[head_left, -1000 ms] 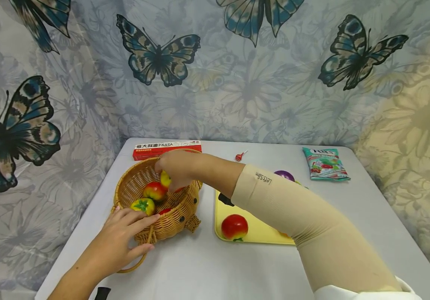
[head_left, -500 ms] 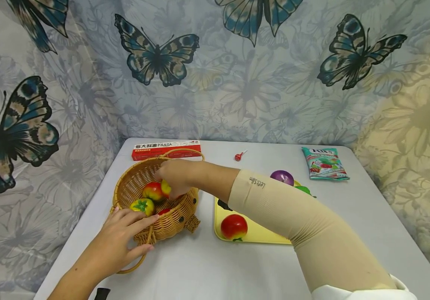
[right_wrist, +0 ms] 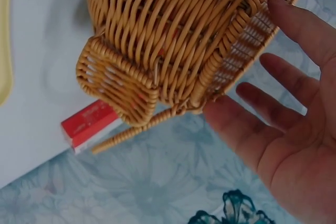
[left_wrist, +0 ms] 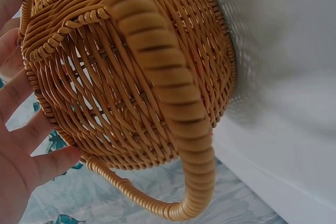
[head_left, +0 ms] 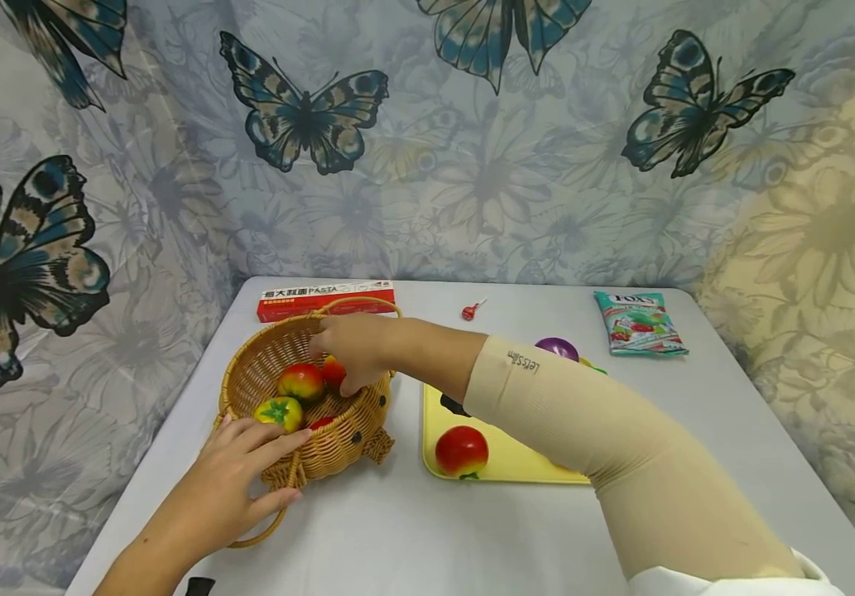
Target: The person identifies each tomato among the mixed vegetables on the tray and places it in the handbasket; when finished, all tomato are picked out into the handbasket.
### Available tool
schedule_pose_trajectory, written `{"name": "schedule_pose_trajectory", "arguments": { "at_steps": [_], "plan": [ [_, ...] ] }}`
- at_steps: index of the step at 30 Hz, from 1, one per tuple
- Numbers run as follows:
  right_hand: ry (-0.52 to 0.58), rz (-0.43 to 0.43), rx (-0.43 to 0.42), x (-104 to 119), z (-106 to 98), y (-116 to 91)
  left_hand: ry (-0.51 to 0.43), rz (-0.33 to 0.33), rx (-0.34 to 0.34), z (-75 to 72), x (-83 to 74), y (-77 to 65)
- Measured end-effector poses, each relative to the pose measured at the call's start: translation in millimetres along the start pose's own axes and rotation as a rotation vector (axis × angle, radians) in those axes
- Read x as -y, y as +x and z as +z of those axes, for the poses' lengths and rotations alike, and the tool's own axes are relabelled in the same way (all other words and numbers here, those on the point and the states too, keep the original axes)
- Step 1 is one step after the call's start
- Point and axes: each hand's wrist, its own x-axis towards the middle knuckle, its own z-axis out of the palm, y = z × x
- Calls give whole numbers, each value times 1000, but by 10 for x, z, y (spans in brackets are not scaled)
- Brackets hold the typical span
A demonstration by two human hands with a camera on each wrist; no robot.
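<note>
The fish-shaped wicker basket (head_left: 333, 457) stands at the left of the table, with several pieces of fruit inside. Among them are a red-yellow apple (head_left: 302, 383), a yellow-green fruit with a leafy green top (head_left: 278, 412) and another red-yellow fruit (head_left: 333, 374). My left hand (head_left: 244, 472) rests its spread fingers on the near rim, by the hanging handle (left_wrist: 168, 77). Over the far right rim reaches my right hand (head_left: 356, 348), just above that second red-yellow fruit. In the right wrist view its fingers (right_wrist: 231, 121) are apart, with nothing visible between them.
A yellow tray (head_left: 509, 463) right of the basket bears a red fruit (head_left: 461, 452); my right arm covers part of it. A purple round item (head_left: 557, 348) shows beyond the arm. Behind lie a pasta box (head_left: 326, 302), a red lollipop (head_left: 469, 312) and a candy bag (head_left: 641, 324).
My right hand has lowered the red-yellow fruit into the basket beside the apple and let it go, its fingers now spread. The left hand has stayed on the rim.
</note>
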Motion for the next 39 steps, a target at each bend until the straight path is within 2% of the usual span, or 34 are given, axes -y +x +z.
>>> {"name": "schedule_pose_trajectory", "arguments": {
  "at_steps": [8,16,24,33,39],
  "plan": [
    [-32,17,-35,-114,-26,-269,-2,6,-9,6,6,1],
    [-16,5,-38,-253,67,-575,-7,9,-14,-8,2,-3],
    [59,39,2,-376,307,-844,-9,-3,-6,-3,-8,-12],
    [75,81,65,-470,634,-977,-9,-4,-13,1,-4,-22],
    [140,124,153,-454,890,-1041,-2,10,-18,6,0,-17]
  ]
}}
